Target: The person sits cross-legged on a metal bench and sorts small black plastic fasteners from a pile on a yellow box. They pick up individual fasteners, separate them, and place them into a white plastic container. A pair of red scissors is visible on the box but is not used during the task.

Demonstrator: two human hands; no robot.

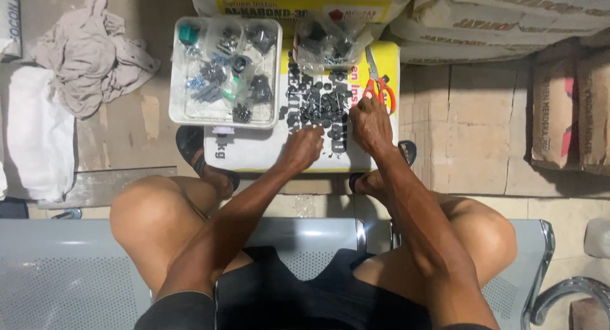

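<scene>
One white tray is sitting at the white sack's left edge, holding several clear bags of dark small parts. One loose pile of black parts is lying mid-sack. Left hand and right hand are resting curled at the pile's near edge; grip cannot be told. One pair of orange-handled scissors is lying near the right edge.

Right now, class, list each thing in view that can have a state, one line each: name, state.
Left hand: fingers curled, resting on the parts pile.
Right hand: fingers down among the parts.
Parts: loose, spread over the sack.
Scissors: lying closed.
Tray: open, holding bagged parts.
Cloth: crumpled.
</scene>
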